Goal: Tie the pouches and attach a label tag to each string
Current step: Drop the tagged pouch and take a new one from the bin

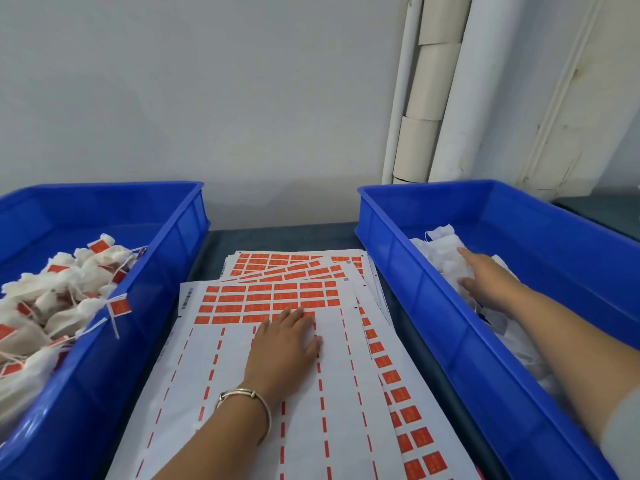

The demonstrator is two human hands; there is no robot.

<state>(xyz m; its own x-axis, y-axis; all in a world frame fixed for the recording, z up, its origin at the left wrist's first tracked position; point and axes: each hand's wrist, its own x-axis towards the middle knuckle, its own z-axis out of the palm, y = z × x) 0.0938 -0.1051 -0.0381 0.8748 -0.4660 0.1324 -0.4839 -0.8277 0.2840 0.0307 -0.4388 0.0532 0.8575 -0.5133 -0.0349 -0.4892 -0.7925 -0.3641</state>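
Two blue trays flank our label sheets (pixel 277 296) at frame centre. Our left hand (pixel 285 344) lies flat on the top sheet, fingers released. Our right hand (pixel 485 275), fingers extended, touches untied pouches (pixel 441 251) in the right tray (pixel 433 306). Tagged pouches (pixel 52 306) fill the left tray (pixel 138 323).

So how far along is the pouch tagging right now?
Done: the left bin holds a pile of tied pouches with orange tags. The top label sheet is mostly peeled, with a few rows left. In hand: the left hand rests on that sheet and the right hand reaches into the right bin. Left: the white pouches there, which show no tags.
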